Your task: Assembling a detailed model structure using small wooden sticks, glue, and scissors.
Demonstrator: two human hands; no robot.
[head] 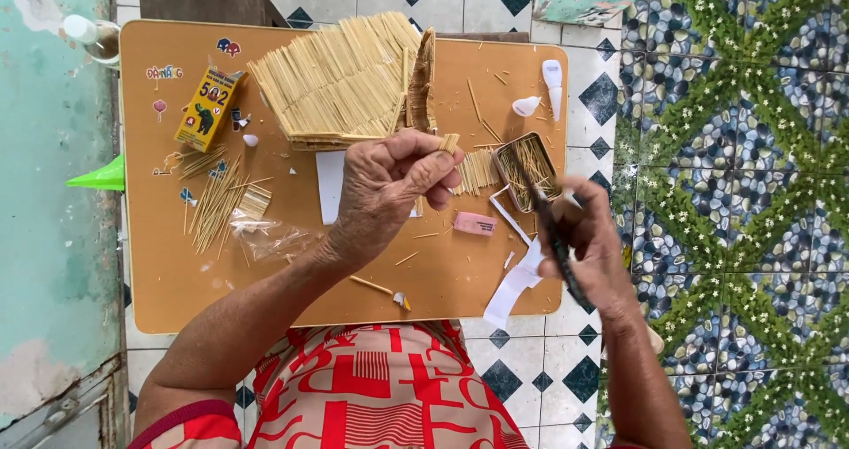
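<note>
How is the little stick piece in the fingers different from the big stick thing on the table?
The small stick piece is tiny and pinched in the left hand, held above the table; the big stick panel is wide and lies on the table, untouched. The small piece is only a few short sticks; the panel is many long sticks in layered rows. Both are pale yellow wooden sticks set side by side. The right hand holds dark scissors.

One yellow box (207, 108), one pink eraser (475, 223)
</note>
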